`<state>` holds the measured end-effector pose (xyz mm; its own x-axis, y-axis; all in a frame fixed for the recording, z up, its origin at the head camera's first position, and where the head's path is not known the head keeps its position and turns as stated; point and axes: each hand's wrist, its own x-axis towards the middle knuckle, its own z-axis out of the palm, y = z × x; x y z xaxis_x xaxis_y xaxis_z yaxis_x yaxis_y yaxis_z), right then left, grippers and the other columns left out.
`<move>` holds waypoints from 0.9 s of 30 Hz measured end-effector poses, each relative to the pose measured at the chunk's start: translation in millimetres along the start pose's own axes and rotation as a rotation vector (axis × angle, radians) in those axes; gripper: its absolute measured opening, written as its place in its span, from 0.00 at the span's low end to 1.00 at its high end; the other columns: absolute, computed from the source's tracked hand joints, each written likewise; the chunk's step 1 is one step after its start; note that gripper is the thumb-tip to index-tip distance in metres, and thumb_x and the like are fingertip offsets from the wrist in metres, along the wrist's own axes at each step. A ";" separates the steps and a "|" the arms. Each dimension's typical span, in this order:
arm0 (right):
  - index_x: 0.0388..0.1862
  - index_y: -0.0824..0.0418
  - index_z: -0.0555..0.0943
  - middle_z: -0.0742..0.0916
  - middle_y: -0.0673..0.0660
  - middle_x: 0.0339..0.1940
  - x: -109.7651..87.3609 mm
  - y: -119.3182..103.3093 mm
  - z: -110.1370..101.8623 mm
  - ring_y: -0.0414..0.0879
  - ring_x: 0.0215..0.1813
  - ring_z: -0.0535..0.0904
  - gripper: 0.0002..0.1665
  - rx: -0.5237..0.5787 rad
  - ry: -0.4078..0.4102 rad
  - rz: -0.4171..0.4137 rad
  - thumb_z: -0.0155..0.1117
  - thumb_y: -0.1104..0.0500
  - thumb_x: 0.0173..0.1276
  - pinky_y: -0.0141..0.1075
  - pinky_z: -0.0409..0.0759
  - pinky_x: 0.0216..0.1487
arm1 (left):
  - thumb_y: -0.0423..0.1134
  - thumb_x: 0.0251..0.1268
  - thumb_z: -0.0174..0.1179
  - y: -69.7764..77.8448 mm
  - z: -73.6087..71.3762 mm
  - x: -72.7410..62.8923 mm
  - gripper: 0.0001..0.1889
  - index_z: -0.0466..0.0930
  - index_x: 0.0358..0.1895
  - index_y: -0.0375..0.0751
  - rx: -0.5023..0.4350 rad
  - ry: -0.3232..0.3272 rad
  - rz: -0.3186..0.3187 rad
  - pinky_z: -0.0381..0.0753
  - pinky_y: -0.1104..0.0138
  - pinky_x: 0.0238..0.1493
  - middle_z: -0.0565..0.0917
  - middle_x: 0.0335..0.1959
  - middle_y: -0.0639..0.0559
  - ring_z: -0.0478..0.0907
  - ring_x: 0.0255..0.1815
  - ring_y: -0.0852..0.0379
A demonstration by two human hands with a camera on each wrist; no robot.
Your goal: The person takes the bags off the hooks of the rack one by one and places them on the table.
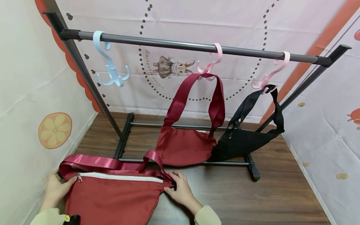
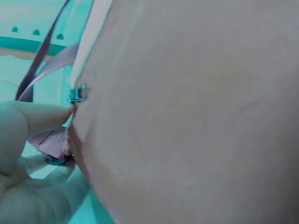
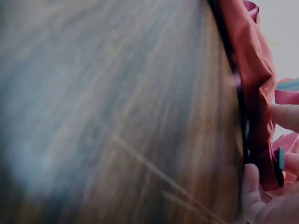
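Left hand (image 1: 54, 189), partly hidden, pinches left corner of big red bag (image 1: 115, 198) beside zip pull (image 1: 79, 178). Bag near left edge of wooden surface (image 1: 253, 200), lower part cut off; white zip (image 1: 121, 177), shiny wine-red strap (image 1: 104, 162). Backdrop writing (image 1: 147, 61): "Enjoyable", next word unclear. Right hand (image 1: 182, 190) grips bag's right end.
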<state>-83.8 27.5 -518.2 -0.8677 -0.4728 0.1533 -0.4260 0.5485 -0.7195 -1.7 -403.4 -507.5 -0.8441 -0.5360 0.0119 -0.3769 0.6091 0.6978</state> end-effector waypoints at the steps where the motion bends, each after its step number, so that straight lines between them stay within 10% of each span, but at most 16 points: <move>1: 0.55 0.66 0.74 0.77 0.63 0.53 -1.7 0.6 -2.1 0.58 0.53 0.70 0.32 0.009 -0.007 0.007 0.69 0.56 0.51 0.50 0.70 0.52 | 0.34 0.53 0.61 1.3 -0.7 -0.8 0.33 0.56 0.57 0.17 -0.011 -0.016 -0.027 0.70 0.71 0.35 0.71 0.44 0.18 0.72 0.30 0.66; 7: 0.63 0.64 0.66 0.74 0.63 0.54 -9.8 4.9 -18.4 0.59 0.55 0.68 0.38 0.060 -0.021 0.075 0.67 0.55 0.53 0.54 0.69 0.51 | 0.37 0.59 0.53 4.9 -5.8 -4.0 0.42 0.35 0.64 0.17 -0.025 -0.086 -0.202 0.57 0.43 0.57 0.58 0.54 0.13 0.60 0.54 0.26; 21: 0.54 0.70 0.73 0.79 0.61 0.45 -19.1 15.3 -24.5 0.49 0.39 0.77 0.28 0.152 0.032 -0.080 0.65 0.67 0.51 0.32 0.78 0.36 | 0.37 0.61 0.51 3.3 -5.6 -10.0 0.39 0.38 0.65 0.18 -0.007 -0.120 -0.269 0.59 0.44 0.56 0.59 0.55 0.16 0.60 0.55 0.26; 27: 0.44 0.68 0.79 0.80 0.58 0.44 -13.8 17.5 -17.5 0.48 0.44 0.78 0.20 0.113 -0.004 -0.038 0.69 0.68 0.49 0.30 0.79 0.39 | 0.32 0.58 0.53 -0.9 0.5 -11.0 0.40 0.36 0.64 0.21 -0.008 -0.097 -0.268 0.68 0.63 0.40 0.65 0.51 0.17 0.71 0.44 0.34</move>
<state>-83.8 55.7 -521.1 -0.8504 -0.4945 0.1797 -0.4270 0.4491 -0.7849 7.8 -397.7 -508.7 -0.7476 -0.6187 -0.2415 -0.5886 0.4487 0.6725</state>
